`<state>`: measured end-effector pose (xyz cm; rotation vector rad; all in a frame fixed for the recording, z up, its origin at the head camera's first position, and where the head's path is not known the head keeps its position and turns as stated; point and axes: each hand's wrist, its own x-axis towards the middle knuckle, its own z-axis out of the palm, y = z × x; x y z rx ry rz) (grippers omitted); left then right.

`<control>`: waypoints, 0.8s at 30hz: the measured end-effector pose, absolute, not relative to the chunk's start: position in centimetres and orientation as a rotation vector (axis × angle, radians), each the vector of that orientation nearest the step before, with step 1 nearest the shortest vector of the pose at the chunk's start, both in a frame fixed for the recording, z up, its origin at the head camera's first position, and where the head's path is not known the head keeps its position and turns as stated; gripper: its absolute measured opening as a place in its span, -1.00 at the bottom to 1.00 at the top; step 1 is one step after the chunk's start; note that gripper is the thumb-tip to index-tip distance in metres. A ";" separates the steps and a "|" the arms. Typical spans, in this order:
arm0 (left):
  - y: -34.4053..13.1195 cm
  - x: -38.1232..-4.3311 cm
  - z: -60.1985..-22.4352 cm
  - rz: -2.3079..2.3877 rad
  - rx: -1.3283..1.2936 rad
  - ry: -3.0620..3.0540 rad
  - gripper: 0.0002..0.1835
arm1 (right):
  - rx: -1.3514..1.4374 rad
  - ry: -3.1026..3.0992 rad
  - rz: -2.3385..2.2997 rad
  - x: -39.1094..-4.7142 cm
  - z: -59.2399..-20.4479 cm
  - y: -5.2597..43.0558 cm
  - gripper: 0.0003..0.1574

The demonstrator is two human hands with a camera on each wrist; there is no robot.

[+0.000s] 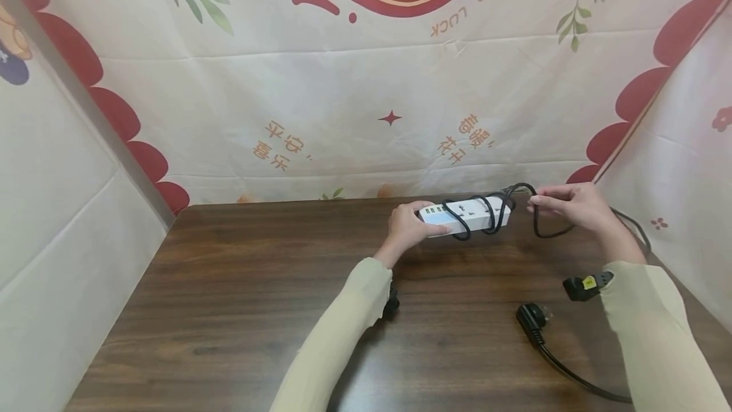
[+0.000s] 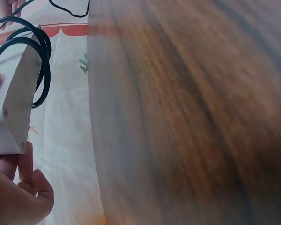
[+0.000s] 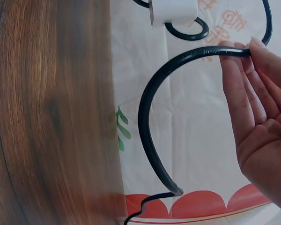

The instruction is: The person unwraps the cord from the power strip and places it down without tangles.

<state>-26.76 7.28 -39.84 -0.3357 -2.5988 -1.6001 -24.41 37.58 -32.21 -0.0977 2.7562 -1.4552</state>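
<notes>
My left hand [image 1: 407,224] grips the left end of a white power strip [image 1: 466,215], thumb on the near side and fingers behind. Black cord [image 1: 490,213] is looped several times around the strip's body. To the right, my right hand [image 1: 580,205] pinches the cord between thumb and fingertips; in the right wrist view a wide bend of cord [image 3: 147,112] hangs from that pinch. The cord runs on behind the right forearm. A black plug [image 1: 533,318] with pale prongs lies on the table, its cord curving toward the right sleeve.
A second black plug or adapter [image 1: 583,287] with a yellow label sits beside the right sleeve. Another small black object [image 1: 391,304] shows partly behind the left sleeve. The brown wood table [image 1: 229,310] meets a printed cloth backdrop [image 1: 343,100] at its far edge.
</notes>
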 end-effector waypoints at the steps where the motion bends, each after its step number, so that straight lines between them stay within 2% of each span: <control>1: 7.3 -26.8 -39.8 -1.602 -0.334 -2.595 -0.45 | -0.112 2.746 -1.465 -24.3 -32.2 37.7 -0.61; 6: 7.3 -26.8 -39.7 -1.609 -0.323 -2.585 -0.46 | -0.188 2.718 -1.477 -23.9 -32.3 38.2 -0.65; 12: 7.3 -26.6 -39.6 -1.606 -0.322 -2.585 -0.47 | -0.241 2.669 -1.517 -23.8 -32.8 38.3 -0.85; 14: 7.2 -26.6 -39.6 -1.606 -0.316 -2.581 -0.47 | -0.252 2.678 -1.492 -23.8 -32.9 38.4 -0.82; 21: 7.1 -26.6 -39.7 -1.591 -0.296 -2.584 -0.46 | -0.224 2.708 -1.390 -23.6 -33.0 38.6 -0.38; 24: 7.0 -26.7 -39.8 -1.606 -0.290 -2.578 -0.45 | -0.213 2.703 -1.380 -23.5 -33.0 38.7 -0.38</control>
